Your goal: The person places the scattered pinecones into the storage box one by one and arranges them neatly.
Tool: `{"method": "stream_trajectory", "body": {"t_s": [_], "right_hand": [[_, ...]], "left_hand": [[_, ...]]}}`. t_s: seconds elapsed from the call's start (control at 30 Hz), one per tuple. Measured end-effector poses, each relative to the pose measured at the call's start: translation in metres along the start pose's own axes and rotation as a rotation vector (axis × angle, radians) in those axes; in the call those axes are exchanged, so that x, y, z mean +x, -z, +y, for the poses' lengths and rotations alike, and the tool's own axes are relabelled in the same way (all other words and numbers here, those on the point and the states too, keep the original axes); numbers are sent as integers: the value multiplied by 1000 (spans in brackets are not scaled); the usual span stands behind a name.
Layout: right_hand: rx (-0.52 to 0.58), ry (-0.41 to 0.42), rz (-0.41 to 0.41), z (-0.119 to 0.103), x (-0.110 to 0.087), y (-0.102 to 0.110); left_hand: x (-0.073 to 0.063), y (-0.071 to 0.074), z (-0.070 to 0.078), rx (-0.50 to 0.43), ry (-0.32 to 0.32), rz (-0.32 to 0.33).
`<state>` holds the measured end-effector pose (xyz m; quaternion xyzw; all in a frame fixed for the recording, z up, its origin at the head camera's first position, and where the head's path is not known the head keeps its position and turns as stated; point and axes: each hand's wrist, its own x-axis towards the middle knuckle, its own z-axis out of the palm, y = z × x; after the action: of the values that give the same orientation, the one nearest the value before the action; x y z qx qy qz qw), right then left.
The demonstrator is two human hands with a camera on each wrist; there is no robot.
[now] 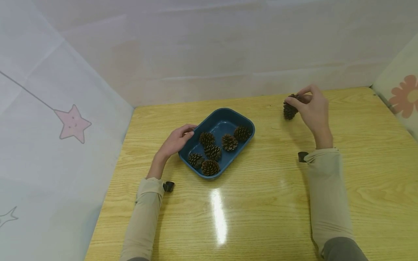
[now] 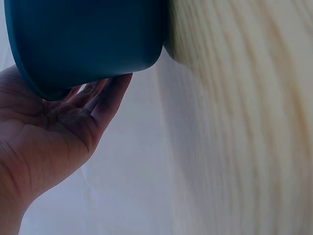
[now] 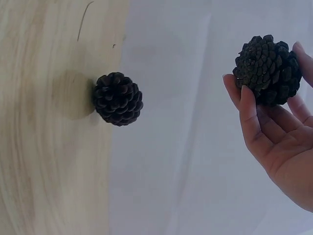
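My left hand (image 1: 177, 140) grips the left side of a blue plastic tub (image 1: 225, 165), thumb at the rim and fingers against its outer wall. In the left wrist view, those fingers (image 2: 110, 100) lie along the tub's wall. Several brown pine cones (image 1: 213, 152) sit inside the tub. Over the back right of the table, my right hand (image 1: 316, 112) holds a pine cone (image 3: 268, 71) between thumb and fingers. The right wrist view shows another pine cone (image 3: 117, 100) standing on the table, below and apart from the held one.
The wooden table (image 1: 261, 203) meets a pale covered wall (image 1: 209, 54) at its back edge. A side wall with a pink star (image 1: 74, 124) stands on the left, and one with a red flower (image 1: 405, 95) on the right. Black wrist devices (image 1: 169, 186) show at the sleeves.
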<state>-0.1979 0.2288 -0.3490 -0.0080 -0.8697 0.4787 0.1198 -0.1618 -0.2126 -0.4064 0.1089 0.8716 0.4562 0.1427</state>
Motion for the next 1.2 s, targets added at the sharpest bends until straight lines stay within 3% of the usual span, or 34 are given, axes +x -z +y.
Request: {"method": "stream_trajectory", "body": {"t_s": [0.23,0.5,1.1,1.2], "right_hand": [[19,87,5,-11,-4,-6],[117,126,-3,-24,-7,-12],[420,146,-16,-29,-7,-17],[519,146,-36,-30,-6,-18]], "left_hand": [[0,0,0,-1,3,0],[0,0,0,0,2,-1],[0,1,1,8,6,2],[0,1,1,8,6,2]]}}
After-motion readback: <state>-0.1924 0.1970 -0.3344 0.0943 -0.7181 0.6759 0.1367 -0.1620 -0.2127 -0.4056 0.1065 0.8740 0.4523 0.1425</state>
